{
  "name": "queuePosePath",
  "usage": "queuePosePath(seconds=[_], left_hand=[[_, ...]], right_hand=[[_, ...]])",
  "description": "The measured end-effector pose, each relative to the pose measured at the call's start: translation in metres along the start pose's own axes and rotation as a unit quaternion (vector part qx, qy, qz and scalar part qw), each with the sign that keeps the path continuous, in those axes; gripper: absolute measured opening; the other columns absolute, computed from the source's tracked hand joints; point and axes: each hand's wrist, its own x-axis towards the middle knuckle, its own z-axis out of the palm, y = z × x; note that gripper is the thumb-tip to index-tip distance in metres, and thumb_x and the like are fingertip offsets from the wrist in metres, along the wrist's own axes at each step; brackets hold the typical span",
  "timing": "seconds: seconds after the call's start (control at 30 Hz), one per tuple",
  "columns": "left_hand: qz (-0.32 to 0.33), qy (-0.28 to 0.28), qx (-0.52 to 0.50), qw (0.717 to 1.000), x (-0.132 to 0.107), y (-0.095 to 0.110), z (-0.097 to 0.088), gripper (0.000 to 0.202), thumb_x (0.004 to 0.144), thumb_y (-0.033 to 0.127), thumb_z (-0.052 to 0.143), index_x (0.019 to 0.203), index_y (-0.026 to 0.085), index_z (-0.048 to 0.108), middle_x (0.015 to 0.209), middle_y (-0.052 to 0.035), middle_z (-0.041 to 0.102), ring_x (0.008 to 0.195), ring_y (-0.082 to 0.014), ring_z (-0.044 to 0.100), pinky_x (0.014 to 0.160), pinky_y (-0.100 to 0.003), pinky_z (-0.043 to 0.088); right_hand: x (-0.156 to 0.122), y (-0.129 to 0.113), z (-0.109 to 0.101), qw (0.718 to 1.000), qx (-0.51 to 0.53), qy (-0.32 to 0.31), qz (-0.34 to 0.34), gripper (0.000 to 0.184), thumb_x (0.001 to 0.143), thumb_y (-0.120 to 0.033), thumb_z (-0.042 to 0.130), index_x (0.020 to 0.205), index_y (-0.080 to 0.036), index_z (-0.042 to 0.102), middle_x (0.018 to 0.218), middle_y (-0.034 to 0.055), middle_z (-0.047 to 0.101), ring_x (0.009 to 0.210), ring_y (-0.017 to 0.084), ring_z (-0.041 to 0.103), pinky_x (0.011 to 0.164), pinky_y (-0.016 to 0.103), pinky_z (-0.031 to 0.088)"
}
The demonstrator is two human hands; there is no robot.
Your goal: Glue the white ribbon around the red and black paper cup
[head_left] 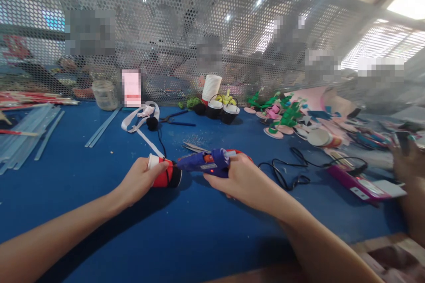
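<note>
My left hand (141, 180) is closed around a small red cup (165, 176) with a white rim and a black end, lying on its side on the blue table (186, 239). My right hand (241, 178) grips a blue hot-glue gun (207, 162). Its nozzle points left and meets the cup's black end. A small red light glows on the gun's body. The gun's black cord (292, 172) trails off to the right across the table.
Clear glue sticks (29, 132) lie at far left. A jar (105, 94), white ribbon (139, 119), pliers (175, 117), stacked white cups (211, 87) and two finished black pots (222, 111) sit near the mesh screen (199, 31). Green and pink craft pieces (285, 115) and another person's hand (407, 159) are at right.
</note>
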Motion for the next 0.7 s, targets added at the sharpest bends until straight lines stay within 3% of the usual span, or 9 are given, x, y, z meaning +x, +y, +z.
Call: queuePosePath(seconds=[0.2,0.33,0.57,0.7], left_hand=[[-0.015,-0.014,-0.043,0.999,0.0,0.001,-0.001,0.028,0.065,0.039,0.048,0.06,0.013,0.056,0.046,0.0039,0.047,0.042,-0.0088,0.038,0.044,-0.02,0.027],[-0.013,-0.009,-0.05,0.999,-0.001,0.002,-0.001,0.027,0.065,0.038,0.049,0.058,0.013,0.055,0.046,0.0035,0.048,0.042,-0.0092,0.04,0.044,-0.021,0.027],[-0.021,-0.006,-0.05,0.998,0.001,-0.002,-0.001,0.028,0.066,0.04,0.048,0.055,0.014,0.049,0.044,0.0062,0.042,0.041,-0.0074,0.035,0.043,-0.019,0.024],[-0.009,0.009,-0.038,0.999,0.0,-0.003,-0.001,0.03,0.066,0.042,0.048,0.052,0.015,0.044,0.043,0.0065,0.037,0.04,-0.007,0.032,0.043,-0.02,0.023]], right_hand=[[-0.007,-0.004,-0.002,0.999,0.005,-0.012,-0.049,0.017,0.064,-0.02,0.048,0.049,-0.016,0.039,0.041,-0.0061,0.036,0.035,0.004,0.027,0.033,0.016,0.023],[-0.009,-0.006,-0.001,0.997,0.018,-0.018,-0.067,0.014,0.064,-0.017,0.047,0.052,-0.016,0.042,0.044,-0.0061,0.037,0.039,0.004,0.029,0.035,0.015,0.026],[0.001,0.001,-0.01,0.988,0.118,-0.083,0.046,0.014,0.067,-0.027,0.049,0.059,-0.015,0.049,0.04,-0.0043,0.045,0.032,0.006,0.04,0.031,0.015,0.032],[0.013,0.014,-0.017,0.972,0.214,-0.077,0.051,0.015,0.066,-0.029,0.052,0.069,-0.015,0.049,0.041,-0.0055,0.045,0.034,0.007,0.042,0.035,0.017,0.036]])
